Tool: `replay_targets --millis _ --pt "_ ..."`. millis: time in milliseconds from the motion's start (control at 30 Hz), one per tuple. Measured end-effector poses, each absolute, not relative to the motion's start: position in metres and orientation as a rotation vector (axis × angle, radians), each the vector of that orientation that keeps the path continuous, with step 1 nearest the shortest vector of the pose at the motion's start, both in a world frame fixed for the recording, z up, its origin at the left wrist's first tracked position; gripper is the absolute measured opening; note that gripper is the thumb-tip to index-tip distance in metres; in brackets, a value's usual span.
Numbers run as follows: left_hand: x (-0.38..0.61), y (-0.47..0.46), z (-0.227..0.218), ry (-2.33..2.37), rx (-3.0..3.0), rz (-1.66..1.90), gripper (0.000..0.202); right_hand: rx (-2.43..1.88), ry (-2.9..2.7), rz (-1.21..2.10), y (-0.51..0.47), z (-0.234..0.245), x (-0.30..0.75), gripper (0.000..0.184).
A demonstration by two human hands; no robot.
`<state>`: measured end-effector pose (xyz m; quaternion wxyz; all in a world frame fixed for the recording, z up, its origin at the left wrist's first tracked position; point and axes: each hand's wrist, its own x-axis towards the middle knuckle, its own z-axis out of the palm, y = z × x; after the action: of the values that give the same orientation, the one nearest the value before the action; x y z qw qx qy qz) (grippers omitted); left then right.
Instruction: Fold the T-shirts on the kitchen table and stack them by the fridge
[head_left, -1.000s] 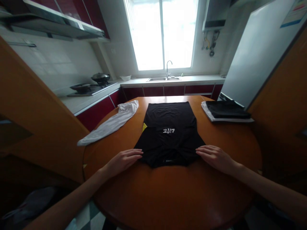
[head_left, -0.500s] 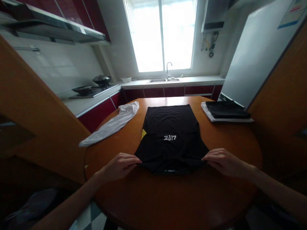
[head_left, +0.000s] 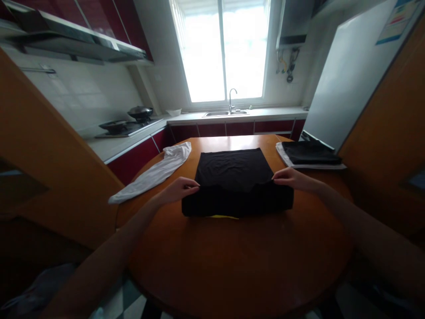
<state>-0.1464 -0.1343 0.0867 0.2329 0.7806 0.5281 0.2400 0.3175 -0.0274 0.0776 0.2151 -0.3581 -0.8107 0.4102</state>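
Observation:
A black T-shirt (head_left: 234,170) lies on the round wooden table (head_left: 232,266), its near part lifted and doubled toward the far end. My left hand (head_left: 179,189) pinches the raised edge at the left. On the right, my right hand (head_left: 289,178) grips the same edge between thumb and fingers. The lifted part hangs as a dark band facing me, and a sliver of yellow shows under its lower edge. The white print on the shirt is now hidden.
A crumpled white garment (head_left: 156,173) lies on the table's left side. Folded black and white clothes (head_left: 308,154) are stacked at the back right. Beyond stand a counter with a sink (head_left: 226,113), a stove with pans (head_left: 114,126) and a fridge (head_left: 345,79).
Both hands have moved up and away from me, carrying the shirt's near edge over toward the far end. The white lettering has gone out of sight.

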Motion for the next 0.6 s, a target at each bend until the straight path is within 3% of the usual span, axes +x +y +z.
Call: replay_targets --millis 367,600 --pt "-0.161 -0.072 0.029 1.530 2.063 0.817 0.040 -1.209 -2.048 1.090 0.039 0.013 0.286 0.037" --pt "-0.164 -0.070 0.025 1.596 2.083 0.875 0.038 -1.202 -2.090 0.936 0.035 0.019 0.289 0.033"
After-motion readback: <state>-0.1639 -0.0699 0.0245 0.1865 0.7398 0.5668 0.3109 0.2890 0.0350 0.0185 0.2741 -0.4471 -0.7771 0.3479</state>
